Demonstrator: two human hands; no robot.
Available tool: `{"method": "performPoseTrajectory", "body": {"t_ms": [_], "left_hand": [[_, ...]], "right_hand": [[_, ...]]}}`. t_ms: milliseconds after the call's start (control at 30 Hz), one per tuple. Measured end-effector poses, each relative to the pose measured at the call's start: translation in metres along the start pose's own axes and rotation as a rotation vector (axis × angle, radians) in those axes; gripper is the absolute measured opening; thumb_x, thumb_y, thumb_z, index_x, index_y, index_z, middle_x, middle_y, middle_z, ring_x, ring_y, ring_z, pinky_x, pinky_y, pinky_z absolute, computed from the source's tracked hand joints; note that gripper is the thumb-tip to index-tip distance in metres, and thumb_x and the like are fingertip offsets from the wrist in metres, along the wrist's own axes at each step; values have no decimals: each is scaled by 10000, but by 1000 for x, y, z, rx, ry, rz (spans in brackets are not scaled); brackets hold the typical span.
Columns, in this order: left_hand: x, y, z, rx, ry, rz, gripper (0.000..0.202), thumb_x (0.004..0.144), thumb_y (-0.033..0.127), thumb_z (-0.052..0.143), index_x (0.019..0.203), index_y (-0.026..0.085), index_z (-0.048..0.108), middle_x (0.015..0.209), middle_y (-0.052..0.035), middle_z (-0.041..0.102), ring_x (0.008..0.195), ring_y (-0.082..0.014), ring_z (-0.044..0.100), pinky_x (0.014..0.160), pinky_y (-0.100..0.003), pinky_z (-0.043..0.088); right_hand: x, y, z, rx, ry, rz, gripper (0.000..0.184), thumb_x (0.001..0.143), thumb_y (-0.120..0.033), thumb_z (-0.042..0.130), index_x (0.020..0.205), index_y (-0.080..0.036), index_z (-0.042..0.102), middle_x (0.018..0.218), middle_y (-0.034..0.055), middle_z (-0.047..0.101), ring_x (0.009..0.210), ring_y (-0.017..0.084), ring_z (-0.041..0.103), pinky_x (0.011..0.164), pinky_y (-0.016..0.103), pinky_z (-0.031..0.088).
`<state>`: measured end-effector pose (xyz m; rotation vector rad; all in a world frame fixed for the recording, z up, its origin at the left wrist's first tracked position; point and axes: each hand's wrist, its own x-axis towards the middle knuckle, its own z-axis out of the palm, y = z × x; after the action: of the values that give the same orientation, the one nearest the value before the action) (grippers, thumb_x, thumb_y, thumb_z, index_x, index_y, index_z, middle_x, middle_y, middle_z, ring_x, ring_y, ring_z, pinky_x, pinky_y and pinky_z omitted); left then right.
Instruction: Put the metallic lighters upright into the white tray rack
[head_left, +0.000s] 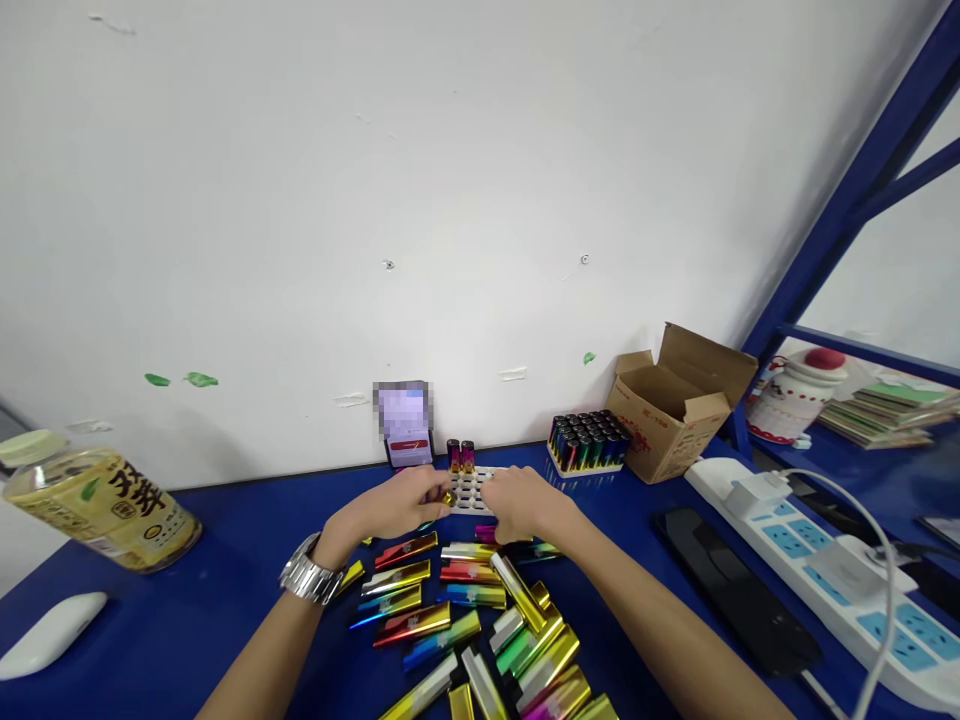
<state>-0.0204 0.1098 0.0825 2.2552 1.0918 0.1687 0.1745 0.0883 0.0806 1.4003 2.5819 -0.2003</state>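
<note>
**A:** Lighters [405, 622] all over the blue bench [225, 530], lol. Shiny gold, red, blue and green ones lie loose right in front of the person, some in rough rows, others heaped toward the right.

**B:** Where are the hands at?

**A:** Both are over a white rack [469, 492] at the back of the bench, slightly apart. The left hand [390, 503], with a silver watch [309, 570] on its wrist, has a little gold bit at its fingertips [431, 490]. Can't tell if it's actually gripped. The right hand [525, 503] is curled down at the rack's edge, and I can't tell if it's holding anything either.

**B:** What's around the rack?

**A:** Two upright lighters [460, 456] stand just behind it, beside a blurred phone [403, 425] propped against the wall. To the right there's a tray of packed upright lighters [587, 445], then an open cardboard box [675, 405] and a white power strip [810, 560]. Far left, a big bottle [97, 500] lies on its side near a white mouse [51, 632].
</note>
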Motion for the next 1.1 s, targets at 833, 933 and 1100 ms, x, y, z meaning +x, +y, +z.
{"method": "performPoseTrajectory", "body": {"t_ms": [833, 933, 1100], "left_hand": [[13, 18, 7, -1328, 443, -45, 160, 716, 150, 590, 868, 158, 542, 829, -77, 725, 736, -166, 669, 775, -328, 515], [14, 17, 11, -1265, 455, -25, 92, 719, 154, 564, 804, 162, 529, 718, -19, 672, 617, -125, 597, 660, -281, 480], [18, 15, 19, -1092, 461, -34, 84, 672, 138, 515, 752, 160, 528, 601, 31, 565, 522, -89, 476, 551, -238, 382]], "right_hand": [[26, 36, 21, 1317, 491, -187, 166, 646, -238, 570, 566, -177, 438, 528, -76, 356, 525, 75, 330, 501, 214, 274], [30, 33, 21, 1484, 633, -140, 148, 683, -287, 559, 644, -183, 460, 600, -52, 436, 591, 101, 432, 557, 221, 360], [34, 28, 24, 1798, 606, -144, 128, 723, -312, 471, 769, -218, 398, 582, -57, 486, 484, 103, 464, 495, 228, 394]]}}
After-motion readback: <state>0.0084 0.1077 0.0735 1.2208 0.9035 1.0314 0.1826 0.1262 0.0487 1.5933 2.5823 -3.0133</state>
